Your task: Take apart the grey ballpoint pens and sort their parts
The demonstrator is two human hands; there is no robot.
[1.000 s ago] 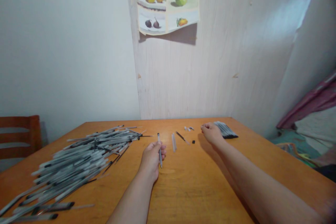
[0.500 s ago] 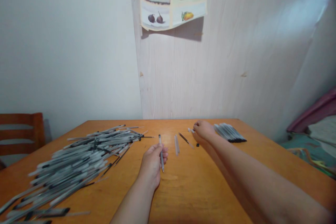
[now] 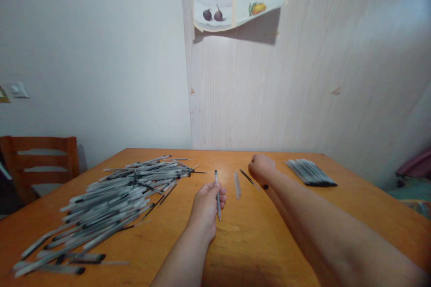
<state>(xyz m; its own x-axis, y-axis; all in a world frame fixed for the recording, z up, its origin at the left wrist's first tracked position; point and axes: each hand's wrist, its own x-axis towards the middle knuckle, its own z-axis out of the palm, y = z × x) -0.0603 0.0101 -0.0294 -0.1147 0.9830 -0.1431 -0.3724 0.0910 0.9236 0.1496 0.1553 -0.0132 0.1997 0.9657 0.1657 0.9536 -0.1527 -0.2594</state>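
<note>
My left hand (image 3: 204, 204) is closed around a pen (image 3: 218, 210) with a clear barrel and a dark end, its tip pointing toward me. Farther right, my right hand (image 3: 261, 166) rests low over the table with its fingers curled in; whatever they hold is hidden. Between the hands lie clear pen barrels (image 3: 237, 185) and a dark ink refill (image 3: 247, 177). A small black cap (image 3: 266, 186) sits just below my right hand.
A large loose heap of pen parts (image 3: 114, 202) covers the table's left side. At the right, several capped pens (image 3: 311, 172) lie in a neat row. A wooden chair (image 3: 43, 166) stands beyond the left edge, and a wall (image 3: 252, 98) rises behind the table.
The view has turned slightly left, so everything sits farther right. My right hand's fingers have curled in, and the small white pieces by them no longer show. My left hand keeps the pen.
</note>
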